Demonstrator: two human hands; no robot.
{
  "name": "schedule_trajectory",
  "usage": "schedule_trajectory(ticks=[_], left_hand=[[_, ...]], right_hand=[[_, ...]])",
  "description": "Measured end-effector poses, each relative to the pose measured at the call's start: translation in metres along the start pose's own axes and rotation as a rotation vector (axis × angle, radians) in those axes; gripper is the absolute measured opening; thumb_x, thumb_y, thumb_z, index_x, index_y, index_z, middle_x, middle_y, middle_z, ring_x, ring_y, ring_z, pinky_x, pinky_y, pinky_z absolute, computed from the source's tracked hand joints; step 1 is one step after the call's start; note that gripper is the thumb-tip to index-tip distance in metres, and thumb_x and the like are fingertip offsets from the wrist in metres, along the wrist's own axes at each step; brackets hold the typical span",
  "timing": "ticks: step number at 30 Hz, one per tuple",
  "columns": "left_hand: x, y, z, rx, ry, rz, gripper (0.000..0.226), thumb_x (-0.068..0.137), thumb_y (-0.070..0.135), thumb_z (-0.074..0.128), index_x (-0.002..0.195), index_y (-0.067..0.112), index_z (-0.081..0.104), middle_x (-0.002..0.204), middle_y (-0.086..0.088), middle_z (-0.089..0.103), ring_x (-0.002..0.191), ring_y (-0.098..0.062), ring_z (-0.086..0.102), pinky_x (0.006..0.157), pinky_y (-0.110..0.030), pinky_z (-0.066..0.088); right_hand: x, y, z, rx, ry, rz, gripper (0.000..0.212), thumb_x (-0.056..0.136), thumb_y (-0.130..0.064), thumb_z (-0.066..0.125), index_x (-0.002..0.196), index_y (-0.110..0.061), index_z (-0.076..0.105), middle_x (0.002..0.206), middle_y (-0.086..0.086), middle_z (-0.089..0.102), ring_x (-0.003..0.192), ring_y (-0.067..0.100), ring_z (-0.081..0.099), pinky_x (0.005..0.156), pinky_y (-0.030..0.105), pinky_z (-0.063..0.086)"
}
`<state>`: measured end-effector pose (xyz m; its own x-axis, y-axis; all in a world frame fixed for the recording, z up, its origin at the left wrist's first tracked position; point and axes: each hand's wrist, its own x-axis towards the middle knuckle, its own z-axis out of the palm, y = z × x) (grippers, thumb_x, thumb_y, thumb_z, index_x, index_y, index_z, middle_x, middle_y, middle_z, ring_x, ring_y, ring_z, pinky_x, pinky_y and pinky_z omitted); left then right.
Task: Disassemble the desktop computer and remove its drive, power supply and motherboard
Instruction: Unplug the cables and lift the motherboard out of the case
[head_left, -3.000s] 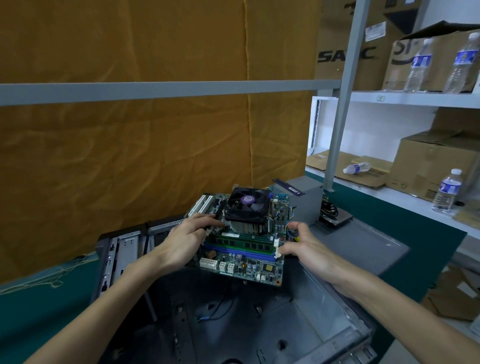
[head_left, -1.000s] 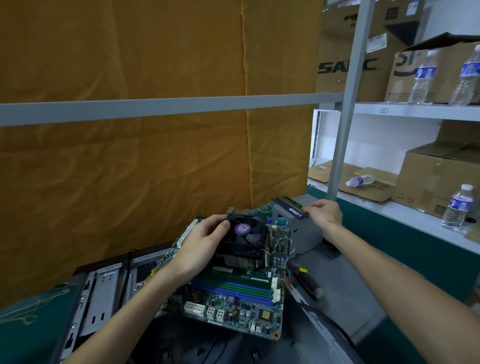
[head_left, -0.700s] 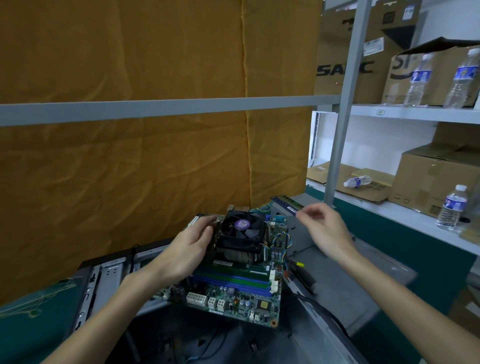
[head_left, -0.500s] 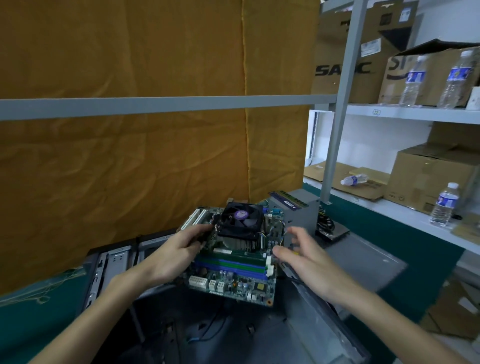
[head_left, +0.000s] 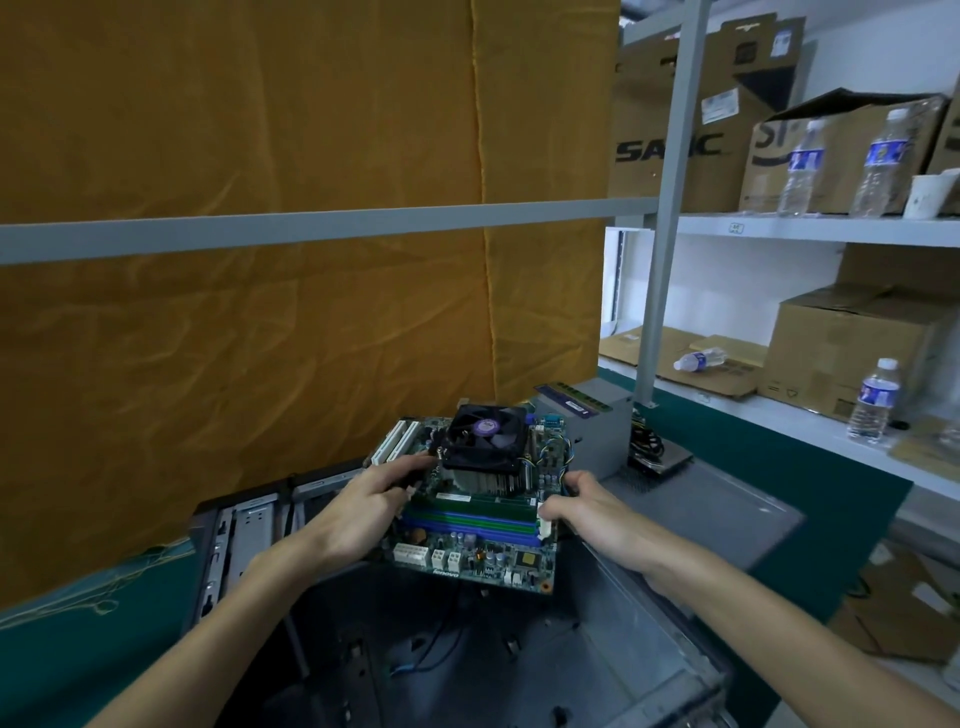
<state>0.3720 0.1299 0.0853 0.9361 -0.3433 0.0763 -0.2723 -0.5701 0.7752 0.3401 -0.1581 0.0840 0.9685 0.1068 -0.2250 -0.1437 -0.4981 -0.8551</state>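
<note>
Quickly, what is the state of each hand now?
Left hand: grips the green motherboard at its left edge.
Right hand: grips its right edge.

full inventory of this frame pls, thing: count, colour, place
motherboard: 1, green with a black fan on top, held above the open case
computer case: 1, dark grey, open, bottom centre
power supply: 1, grey, on the bench behind the motherboard
memory stick: 1, green, lying on top of the power supply
side panel: 1, grey, flat, right of the case
drive: 1, dark, beside the power supply; type unclear
water bottles: 4, clear with blue labels; two on the upper shelf, two on the lower, one lying down
cardboard boxes: several, brown, shelves at right
paper cup: 1, white, upper shelf
curtain: 1, ochre, behind the bench
left hand: grips the board's left edge
right hand: grips its right edge
</note>
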Motion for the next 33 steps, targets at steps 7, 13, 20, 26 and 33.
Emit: schedule_trajectory(ticks=[7, 13, 20, 26, 33], left_hand=[[0.003, -0.003, -0.002, -0.025, -0.018, -0.008, 0.065, 0.098, 0.001, 0.033, 0.148, 0.041, 0.046, 0.158, 0.016, 0.036, 0.144, 0.000, 0.025, 0.116, -0.028, 0.021], [0.004, -0.005, -0.001, -0.074, -0.035, -0.006, 0.070, 0.097, -0.004, 0.033, 0.141, 0.048, 0.048, 0.152, 0.024, 0.037, 0.143, 0.004, 0.025, 0.115, -0.023, 0.019], [0.002, -0.003, -0.001, -0.075, 0.002, 0.014, 0.067, 0.100, 0.000, 0.035, 0.150, 0.043, 0.043, 0.157, 0.019, 0.038, 0.148, -0.003, 0.026, 0.122, -0.034, 0.021], [0.003, -0.002, 0.000, -0.056, -0.018, 0.024, 0.064, 0.102, -0.005, 0.030, 0.149, 0.037, 0.046, 0.160, 0.016, 0.035, 0.151, -0.003, 0.021, 0.123, -0.027, 0.015], [0.002, -0.007, -0.002, 0.098, -0.057, 0.071, 0.062, 0.108, -0.001, 0.027, 0.154, 0.041, 0.034, 0.165, 0.018, 0.020, 0.153, -0.003, 0.008, 0.127, -0.033, 0.008]], right_hand=[[-0.003, 0.009, -0.004, 0.024, 0.024, -0.015, 0.071, 0.099, -0.037, 0.063, 0.158, -0.026, 0.025, 0.161, 0.000, 0.034, 0.144, 0.019, 0.038, 0.112, 0.032, 0.029], [-0.009, 0.011, -0.006, 0.001, 0.011, -0.047, 0.073, 0.099, -0.042, 0.062, 0.160, -0.027, 0.024, 0.160, -0.003, 0.036, 0.135, 0.010, 0.037, 0.102, 0.024, 0.025], [-0.014, 0.004, -0.005, 0.026, 0.013, -0.038, 0.071, 0.098, -0.042, 0.063, 0.157, -0.027, 0.026, 0.158, -0.001, 0.040, 0.140, 0.017, 0.042, 0.114, 0.031, 0.029], [-0.016, 0.006, -0.005, -0.020, 0.023, -0.070, 0.071, 0.099, -0.042, 0.062, 0.159, -0.025, 0.026, 0.154, -0.003, 0.041, 0.123, 0.007, 0.040, 0.100, 0.023, 0.027], [-0.021, 0.014, -0.002, -0.154, -0.007, -0.106, 0.091, 0.089, -0.074, 0.046, 0.161, -0.031, 0.011, 0.163, -0.007, 0.028, 0.137, 0.006, 0.034, 0.105, 0.024, 0.024]])
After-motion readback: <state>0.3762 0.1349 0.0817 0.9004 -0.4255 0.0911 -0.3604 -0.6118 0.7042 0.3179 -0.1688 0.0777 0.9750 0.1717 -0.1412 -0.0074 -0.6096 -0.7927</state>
